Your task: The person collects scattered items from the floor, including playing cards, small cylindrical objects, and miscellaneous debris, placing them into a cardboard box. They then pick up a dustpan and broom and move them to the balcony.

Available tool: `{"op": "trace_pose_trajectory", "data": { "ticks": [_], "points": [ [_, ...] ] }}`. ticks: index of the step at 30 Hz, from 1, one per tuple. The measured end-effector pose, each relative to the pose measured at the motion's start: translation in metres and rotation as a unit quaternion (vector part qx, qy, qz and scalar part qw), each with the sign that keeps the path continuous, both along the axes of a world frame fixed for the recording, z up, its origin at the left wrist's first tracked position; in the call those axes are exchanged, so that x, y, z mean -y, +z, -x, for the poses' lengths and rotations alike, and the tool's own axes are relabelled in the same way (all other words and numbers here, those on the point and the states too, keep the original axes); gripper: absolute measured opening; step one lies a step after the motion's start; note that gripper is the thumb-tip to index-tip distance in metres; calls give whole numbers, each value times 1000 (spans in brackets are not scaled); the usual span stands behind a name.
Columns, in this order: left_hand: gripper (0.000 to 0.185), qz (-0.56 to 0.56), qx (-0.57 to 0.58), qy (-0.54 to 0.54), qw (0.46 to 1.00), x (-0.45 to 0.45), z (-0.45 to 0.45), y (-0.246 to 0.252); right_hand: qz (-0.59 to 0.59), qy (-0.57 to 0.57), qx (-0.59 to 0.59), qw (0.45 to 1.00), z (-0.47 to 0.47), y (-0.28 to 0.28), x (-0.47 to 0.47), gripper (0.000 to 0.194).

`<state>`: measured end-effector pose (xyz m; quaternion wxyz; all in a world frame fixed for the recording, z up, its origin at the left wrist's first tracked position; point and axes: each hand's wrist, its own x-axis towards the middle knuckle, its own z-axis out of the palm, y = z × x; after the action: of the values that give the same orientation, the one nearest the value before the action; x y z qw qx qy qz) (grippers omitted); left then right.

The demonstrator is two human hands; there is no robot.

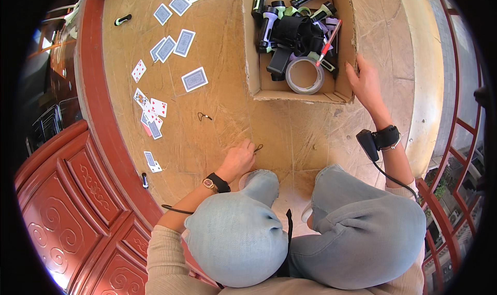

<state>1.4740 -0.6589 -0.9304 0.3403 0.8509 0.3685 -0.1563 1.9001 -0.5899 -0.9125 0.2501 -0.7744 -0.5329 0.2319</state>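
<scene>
Low over the tiled floor, my left hand has its fingers closed around a small black cord loop, part of which sticks out past the fingertips. My right hand grips the right wall of an open cardboard box. Inside the box lie several flashlights with black, pale green and lilac parts, plus black straps. A roll of clear tape leans near the front wall, and a red pen rests across the pile. Another black cord loop lies on the floor left of the box.
Playing cards are scattered over the floor at left, some face up. Two small flashlights lie near the red door sill. A carved red door stands at lower left. Red metal railing runs along the right.
</scene>
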Motion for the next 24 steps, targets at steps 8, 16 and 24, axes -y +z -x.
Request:
{"op": "trace_pose_trajectory", "data": {
  "ticks": [8,16,24],
  "points": [
    [10,-47,134,119,983,-58,-6,34,-60,53,-21,997,4,-6,-4,22],
    [17,-120,324,224,911,-181,-82,110,-35,89,-80,992,0,-11,-5,20],
    [56,-217,-41,539,812,-233,127,53,-10,153,16,988,12,17,-17,20]
  ]
}}
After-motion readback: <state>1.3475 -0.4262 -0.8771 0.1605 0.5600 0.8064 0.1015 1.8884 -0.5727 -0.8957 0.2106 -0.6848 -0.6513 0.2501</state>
